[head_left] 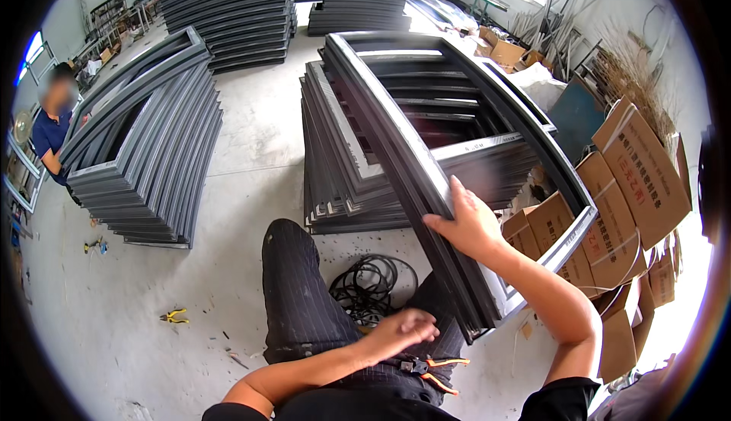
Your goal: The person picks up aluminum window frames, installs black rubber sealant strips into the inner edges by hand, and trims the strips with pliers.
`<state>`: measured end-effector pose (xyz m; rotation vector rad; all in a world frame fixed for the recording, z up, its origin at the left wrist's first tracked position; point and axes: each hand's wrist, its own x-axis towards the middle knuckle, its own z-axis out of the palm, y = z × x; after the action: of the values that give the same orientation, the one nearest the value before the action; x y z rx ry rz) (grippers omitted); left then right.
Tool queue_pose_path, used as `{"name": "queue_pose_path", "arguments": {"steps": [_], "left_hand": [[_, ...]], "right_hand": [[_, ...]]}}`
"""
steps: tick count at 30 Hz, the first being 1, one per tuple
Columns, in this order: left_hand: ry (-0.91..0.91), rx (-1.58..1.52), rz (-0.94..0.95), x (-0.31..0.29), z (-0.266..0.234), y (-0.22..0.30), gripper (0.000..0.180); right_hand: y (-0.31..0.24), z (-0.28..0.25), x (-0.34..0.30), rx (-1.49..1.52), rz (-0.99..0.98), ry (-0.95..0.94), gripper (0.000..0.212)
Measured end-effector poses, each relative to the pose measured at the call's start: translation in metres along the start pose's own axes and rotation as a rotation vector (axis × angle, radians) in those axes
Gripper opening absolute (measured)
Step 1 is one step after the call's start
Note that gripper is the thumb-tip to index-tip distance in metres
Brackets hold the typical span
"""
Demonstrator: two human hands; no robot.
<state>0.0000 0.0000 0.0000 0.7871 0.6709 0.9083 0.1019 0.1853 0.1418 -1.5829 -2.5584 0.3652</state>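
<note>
While the right hand holds the dark frame right of centre, I cannot tell if the curled left hand, lower centre, holds anything. If this single grip slips, the tilted frame may slide

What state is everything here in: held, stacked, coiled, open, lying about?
Right hand: gripping the dark window frame.
Dark window frame: held, angled over the middle stack.
Left hand: partly curled, nothing visibly held.
Middle stack: piled, edges uneven.
Left stack: piled, top frame askew.
Yellow-handled pliers: on the floor, handles spread.
Orange-handled pliers: on the lap, handles spread.
Black cord: loosely coiled.
Cardboard boxes: tilted, strapped.
</note>
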Motion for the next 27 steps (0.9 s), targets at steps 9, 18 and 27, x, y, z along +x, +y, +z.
{"name": "queue_pose_path", "arguments": {"steps": [9,18,27], "left_hand": [[0.335,-0.48,0.189,0.02,-0.106,0.082,0.058],[0.215,-0.827,0.631,0.058,-0.109,0.103,0.082],[0.189,-0.57,0.637,0.014,-0.041,0.106,0.057]], "right_hand": [[0.056,-0.001,-0.095,0.115,-0.166,0.108,0.072],[0.094,0.003,-0.229,0.13,-0.012,-0.088,0.053],[0.119,0.064,-0.257,0.128,-0.015,0.227,0.054]]}}
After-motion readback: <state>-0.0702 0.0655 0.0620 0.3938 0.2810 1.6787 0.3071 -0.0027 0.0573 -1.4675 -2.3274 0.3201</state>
